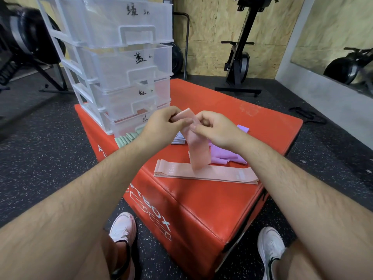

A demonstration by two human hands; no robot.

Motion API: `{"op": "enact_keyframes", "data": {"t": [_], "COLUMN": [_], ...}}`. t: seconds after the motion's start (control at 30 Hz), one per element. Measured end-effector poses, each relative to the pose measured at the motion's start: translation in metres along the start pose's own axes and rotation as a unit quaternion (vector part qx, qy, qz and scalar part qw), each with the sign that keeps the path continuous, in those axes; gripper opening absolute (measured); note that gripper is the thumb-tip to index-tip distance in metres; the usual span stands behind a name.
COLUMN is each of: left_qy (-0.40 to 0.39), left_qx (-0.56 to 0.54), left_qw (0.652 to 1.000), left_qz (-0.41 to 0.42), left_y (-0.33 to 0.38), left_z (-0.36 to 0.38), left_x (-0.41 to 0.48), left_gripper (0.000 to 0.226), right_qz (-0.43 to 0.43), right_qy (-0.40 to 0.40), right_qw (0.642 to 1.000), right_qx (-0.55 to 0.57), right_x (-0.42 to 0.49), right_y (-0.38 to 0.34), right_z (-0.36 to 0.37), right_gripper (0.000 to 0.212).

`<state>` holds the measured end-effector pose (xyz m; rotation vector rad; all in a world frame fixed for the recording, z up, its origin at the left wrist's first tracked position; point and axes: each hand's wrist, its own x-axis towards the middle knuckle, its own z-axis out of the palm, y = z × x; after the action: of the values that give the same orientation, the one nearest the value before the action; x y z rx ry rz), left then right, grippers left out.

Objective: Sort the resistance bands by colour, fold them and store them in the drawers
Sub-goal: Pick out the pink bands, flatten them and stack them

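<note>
A salmon-pink flat elastic resistance band (198, 152) is held up over the middle of the box top. Its upper end is pinched between both hands and the rest hangs down as a doubled strip, its lower end just above a stack of like pink bands. The left hand (161, 122) has its fingers (171, 115) curled and clamped on the band's upper left end. The right hand (214, 126) pinches the strip just beside it, fingers bent around the fabric.

The flat stack of salmon-pink bands (222, 175) lies stretched out lengthwise near the front edge. Behind it, to the right, is a loose heap of lilac bands (224, 155). A row of folded pale green bands (126, 139) sits against the foot of a clear plastic four-drawer unit (121, 63), whose fronts carry handwritten black characters. Small folded whitish bands (178, 140) show between the forearms.

All this rests on a red padded plyo box (201, 203), which stands on black speckled rubber flooring (50, 150). Two white shoes (123, 225) flank its near corner.
</note>
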<state>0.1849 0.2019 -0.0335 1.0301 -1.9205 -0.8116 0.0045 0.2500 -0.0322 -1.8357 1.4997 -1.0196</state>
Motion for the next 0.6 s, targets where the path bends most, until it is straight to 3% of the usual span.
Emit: {"op": "enact_keyframes", "data": {"t": [0.13,0.3,0.6], "left_qy": [0.061,0.118,0.132], "left_qx": [-0.071,-0.13,-0.172], "left_qw": [0.994,0.98,0.964], "left_qz": [-0.058,-0.094,-0.151], "left_y": [0.002,-0.002,-0.037], "left_z": [-0.005,-0.017,-0.025], "left_x": [0.002,0.004,0.0], "left_gripper": [0.023,0.013,0.009], "right_qz": [0.026,0.055,0.152], "right_qy": [-0.015,-0.04,-0.081], "right_qw": [1.0,0.997,0.98], "right_qx": [-0.007,-0.04,-0.098], "right_x": [0.001,-0.001,-0.024], "right_y": [0.005,0.01,0.035], "right_z": [-0.004,-0.025,-0.079], "right_gripper": [0.024,0.024,0.022]}}
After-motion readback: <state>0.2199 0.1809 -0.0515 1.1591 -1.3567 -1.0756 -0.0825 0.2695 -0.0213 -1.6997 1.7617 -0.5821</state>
